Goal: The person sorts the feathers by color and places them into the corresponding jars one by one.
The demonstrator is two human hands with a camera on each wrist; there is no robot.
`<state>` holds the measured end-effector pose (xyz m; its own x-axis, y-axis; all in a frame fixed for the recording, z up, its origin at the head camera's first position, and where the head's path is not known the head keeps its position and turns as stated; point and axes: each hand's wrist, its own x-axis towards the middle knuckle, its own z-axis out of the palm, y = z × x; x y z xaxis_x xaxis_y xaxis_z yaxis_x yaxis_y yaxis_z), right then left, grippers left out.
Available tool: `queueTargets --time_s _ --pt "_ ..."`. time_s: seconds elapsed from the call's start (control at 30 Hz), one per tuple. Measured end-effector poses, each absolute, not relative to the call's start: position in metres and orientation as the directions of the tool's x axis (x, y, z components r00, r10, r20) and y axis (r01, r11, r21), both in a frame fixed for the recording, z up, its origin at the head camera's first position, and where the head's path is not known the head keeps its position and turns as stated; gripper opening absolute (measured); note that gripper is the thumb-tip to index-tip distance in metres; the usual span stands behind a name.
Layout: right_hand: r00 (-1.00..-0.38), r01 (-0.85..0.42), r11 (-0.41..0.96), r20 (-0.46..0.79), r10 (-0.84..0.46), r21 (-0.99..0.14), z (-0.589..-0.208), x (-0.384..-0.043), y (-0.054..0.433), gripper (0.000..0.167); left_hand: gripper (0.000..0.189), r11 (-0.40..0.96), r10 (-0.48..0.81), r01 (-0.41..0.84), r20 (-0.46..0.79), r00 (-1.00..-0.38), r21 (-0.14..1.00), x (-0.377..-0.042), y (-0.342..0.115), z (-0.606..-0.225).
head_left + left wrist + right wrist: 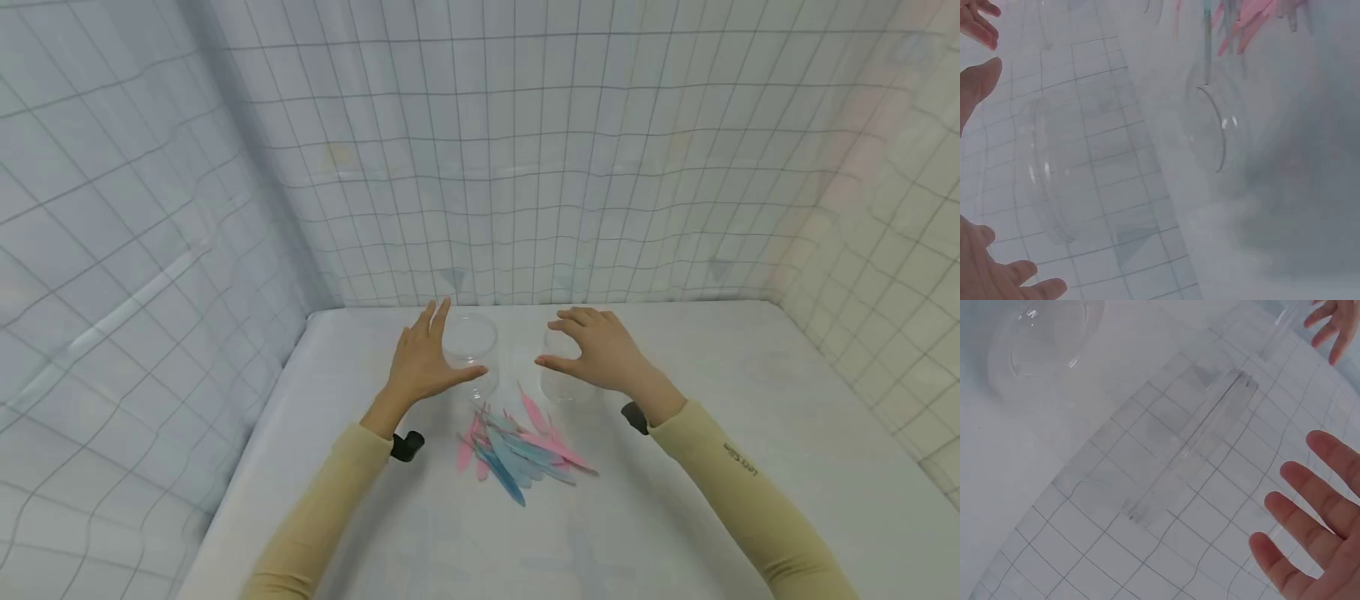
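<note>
Two clear see-through jars stand side by side toward the back of the white table. My left hand (423, 358) is beside the left jar (480, 379), its fingers spread and thumb reaching across the near side. In the left wrist view, a space shows between the fingers and the rim of that jar (1041, 175). Over the right jar (558, 383) is my right hand (600, 350), fingers apart and slightly bent, holding nothing. The right wrist view shows those fingers (1304, 519) off to the side of the jar's rim (1191, 444).
In front of the jars lies a loose pile of pink feathers (534, 410) and blue feathers (504, 475) on the white tabletop (337, 517). Behind the table hangs a white curtain (525, 167) with a grid pattern, and similar curtains close off both sides.
</note>
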<state>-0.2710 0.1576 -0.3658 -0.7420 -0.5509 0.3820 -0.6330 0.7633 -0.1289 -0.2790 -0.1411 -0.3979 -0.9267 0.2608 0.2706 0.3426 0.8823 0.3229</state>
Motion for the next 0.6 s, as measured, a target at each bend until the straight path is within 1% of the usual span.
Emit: queueTargets --time_s 0.07,0.17,0.23,0.27,0.33,0.4,0.5,0.6 --pt "-0.681 -0.687 0.713 0.467 -0.563 -0.141 -0.369 -0.271 0.156 0.062 0.125 0.846 0.228 0.334 0.283 -0.932 0.415 -0.280 -0.143 -0.406" --pt "-0.565 -0.774 0.617 0.590 -0.577 -0.138 -0.375 -0.272 0.152 0.055 0.131 0.771 0.186 0.320 0.285 -0.940 0.551 -0.283 -0.145 -0.420" --pt "-0.499 -0.821 0.555 0.644 -0.580 -0.136 -0.379 -0.272 0.149 0.051 0.133 0.720 0.159 0.293 0.261 -0.952 0.630 -0.284 -0.147 -0.429" --pt "-0.478 -0.835 0.534 0.661 -0.579 -0.136 -0.381 -0.271 0.147 0.048 0.134 0.688 0.149 0.284 0.253 -0.956 0.668 -0.284 -0.147 -0.433" --pt "-0.455 -0.851 0.506 0.679 -0.576 -0.140 -0.387 -0.269 0.142 0.045 0.134 0.628 0.128 0.262 0.234 -0.964 0.733 -0.284 -0.146 -0.440" --pt "-0.445 -0.861 0.486 0.685 -0.577 -0.150 -0.393 -0.267 0.136 0.041 0.134 0.571 0.106 0.243 0.222 -0.969 0.785 -0.285 -0.145 -0.446" --pt "-0.442 -0.869 0.466 0.685 -0.579 -0.166 -0.404 -0.264 0.125 0.037 0.134 0.500 0.087 0.235 0.222 -0.971 0.834 -0.286 -0.143 -0.454" --pt "-0.456 -0.868 0.458 0.674 -0.581 -0.192 -0.416 -0.262 0.114 0.033 0.134 0.450 0.075 0.238 0.229 -0.971 0.861 -0.288 -0.140 -0.461"
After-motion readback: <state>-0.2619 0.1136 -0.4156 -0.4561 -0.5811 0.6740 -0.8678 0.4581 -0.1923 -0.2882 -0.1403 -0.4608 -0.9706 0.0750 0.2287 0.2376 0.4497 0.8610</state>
